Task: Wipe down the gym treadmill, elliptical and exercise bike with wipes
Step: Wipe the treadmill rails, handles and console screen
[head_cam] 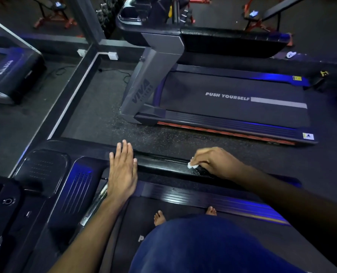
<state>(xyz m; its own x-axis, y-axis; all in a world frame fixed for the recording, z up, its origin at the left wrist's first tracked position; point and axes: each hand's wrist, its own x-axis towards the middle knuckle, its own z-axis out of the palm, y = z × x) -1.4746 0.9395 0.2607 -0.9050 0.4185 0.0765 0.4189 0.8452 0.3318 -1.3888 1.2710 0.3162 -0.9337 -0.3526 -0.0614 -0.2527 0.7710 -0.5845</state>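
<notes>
I stand barefoot on a treadmill whose black padded handrail (163, 164) runs across the middle of the view. My right hand (211, 162) holds a small white wipe (192, 165) bunched under its fingertips and presses it onto the rail, where a wet streak shines. My left hand (122, 170) lies flat with straight fingers on the rail's left end, near the console (45, 174). Below the rail lie the side step (203, 196) and belt (136, 223) of this treadmill.
A second treadmill (232, 99) with "PUSH YOURSELF" on its belt stands beyond a strip of speckled rubber floor (108, 115). A mirror wall (15, 75) is at left, with a cable and sockets by its base. Weight benches stand at the back.
</notes>
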